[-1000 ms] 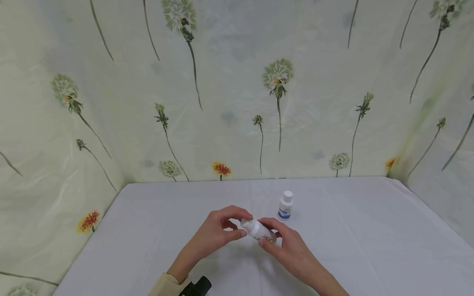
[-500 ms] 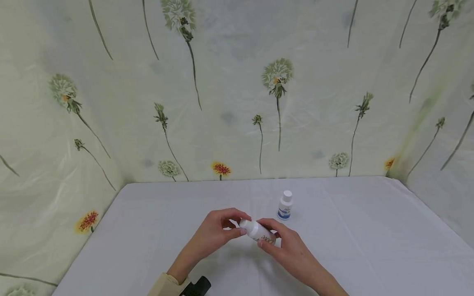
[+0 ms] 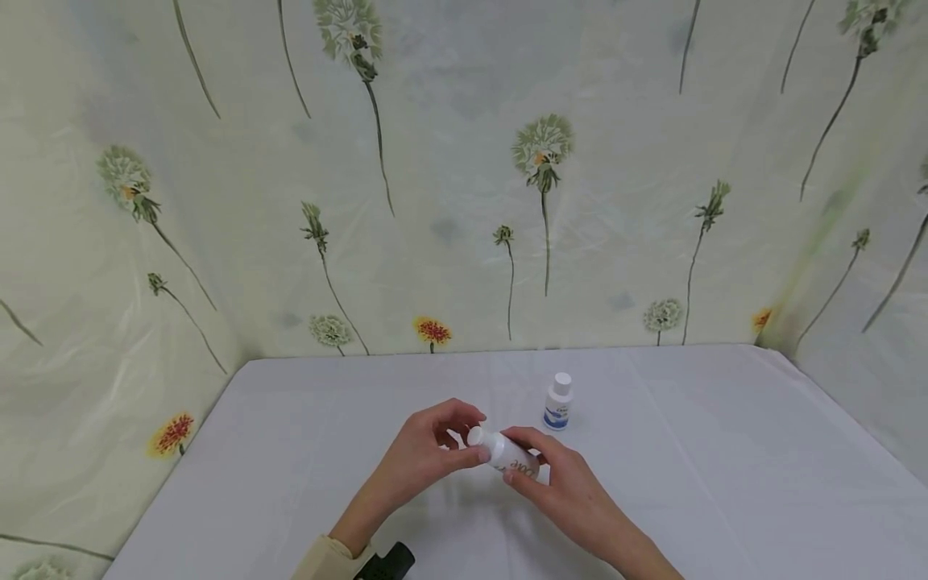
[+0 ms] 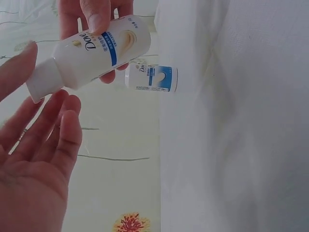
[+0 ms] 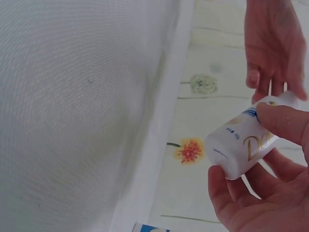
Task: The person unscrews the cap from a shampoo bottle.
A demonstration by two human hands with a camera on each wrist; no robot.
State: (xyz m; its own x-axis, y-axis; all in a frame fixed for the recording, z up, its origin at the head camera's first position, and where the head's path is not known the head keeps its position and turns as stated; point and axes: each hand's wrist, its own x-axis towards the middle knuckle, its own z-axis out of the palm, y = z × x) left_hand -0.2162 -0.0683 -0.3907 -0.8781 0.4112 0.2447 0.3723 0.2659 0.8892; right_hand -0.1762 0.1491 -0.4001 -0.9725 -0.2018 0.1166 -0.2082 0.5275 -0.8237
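Observation:
Above the table, my right hand (image 3: 561, 487) holds a small white Dove bottle (image 3: 511, 455) by its body, tilted with its cap toward the left. The bottle's white cap (image 4: 45, 79) sits between the thumb and fingers of my left hand (image 3: 424, 455). That thumb is at the cap, while the forefinger is raised off it in the head view. In the right wrist view, the right thumb (image 5: 282, 121) presses the label and the fingers support the underside. A second Dove bottle (image 3: 558, 403), white with a blue label band, stands upright behind the right hand.
A white cloth (image 3: 304, 451) covers the table. Flower-printed sheeting (image 3: 449, 201) rises behind it and along both sides. A black cylinder-like device (image 3: 387, 561) is at the left wrist, by a cream sleeve (image 3: 329, 560).
The left forefinger has lifted from the cap and its thumb has moved slightly right along it. The right hand keeps its hold, and the standing bottle has not moved.

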